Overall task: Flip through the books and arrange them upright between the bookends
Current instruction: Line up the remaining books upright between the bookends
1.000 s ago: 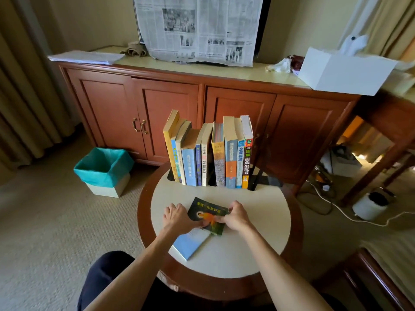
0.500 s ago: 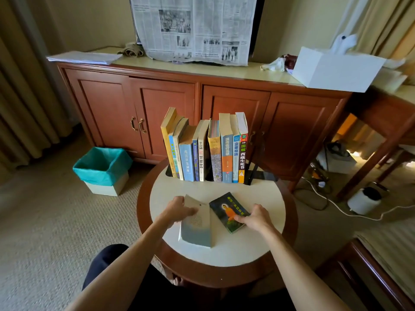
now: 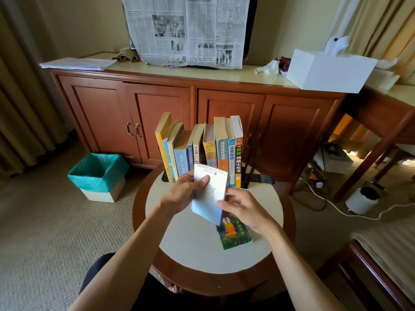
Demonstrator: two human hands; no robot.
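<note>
A pale blue book (image 3: pixel 208 196) is lifted above the round table (image 3: pixel 193 250) and held open. My left hand (image 3: pixel 182 194) grips its left side, thumb pressed on the printed page. My right hand (image 3: pixel 244 209) touches the book's right page edges with curled fingers. A green book with an orange seated figure on its cover (image 3: pixel 234 232) lies flat on the table under my right hand. Several books (image 3: pixel 199 149) stand upright in a row at the table's far side, with a black bookend (image 3: pixel 250 173) at their right end. The left bookend is mostly hidden.
A wooden cabinet (image 3: pixel 157 113) stands behind the table, with a newspaper (image 3: pixel 190 30) hanging above it and a white box (image 3: pixel 325 70) on top. A bin with a teal liner (image 3: pixel 98 176) sits on the carpet at left. Cables and a white device (image 3: pixel 363 198) lie at right.
My left hand has raised the pale blue book off the table and opened it. My right hand left the green book and came to the blue book's pages.
</note>
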